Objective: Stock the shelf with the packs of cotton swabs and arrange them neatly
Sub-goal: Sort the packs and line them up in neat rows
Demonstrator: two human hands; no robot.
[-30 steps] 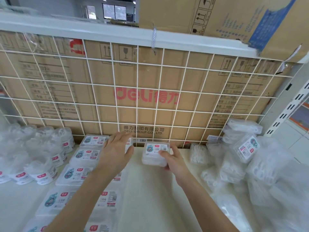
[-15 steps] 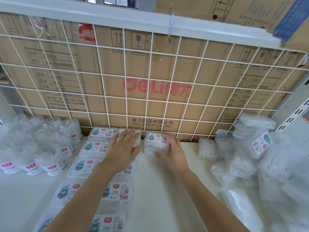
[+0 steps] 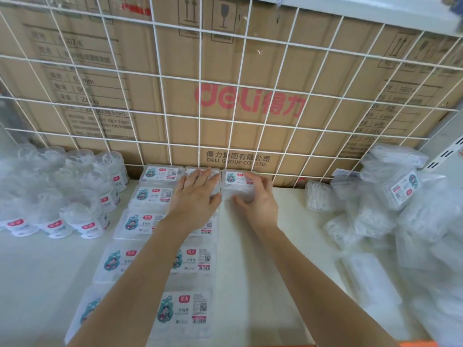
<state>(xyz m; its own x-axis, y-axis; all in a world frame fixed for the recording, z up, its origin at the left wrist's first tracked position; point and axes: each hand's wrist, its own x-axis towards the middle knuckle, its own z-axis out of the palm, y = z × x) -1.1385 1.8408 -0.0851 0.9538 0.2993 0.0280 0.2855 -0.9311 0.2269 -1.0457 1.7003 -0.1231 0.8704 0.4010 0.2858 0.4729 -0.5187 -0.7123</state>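
Flat clear packs with labels lie in two neat columns on the white shelf (image 3: 263, 271), from the front edge to the wire grid. My left hand (image 3: 195, 196) lies flat with straight fingers on the packs at the back of the second column (image 3: 190, 261). A single pack (image 3: 236, 182) sits at the back against the grid, starting a third column. My right hand (image 3: 255, 199) curls round this pack, thumb at its front edge and fingers along its right side.
Round clear tubs (image 3: 85, 221) stand at the left. A loose heap of clear packs and bags (image 3: 390, 211) fills the right side. A white wire grid (image 3: 200, 113) with cardboard boxes behind it closes the back.
My right hand carried the pack from above the shelf back to the grid and set it down beside the second column. My left hand slid forward onto the back packs. The view moved closer.
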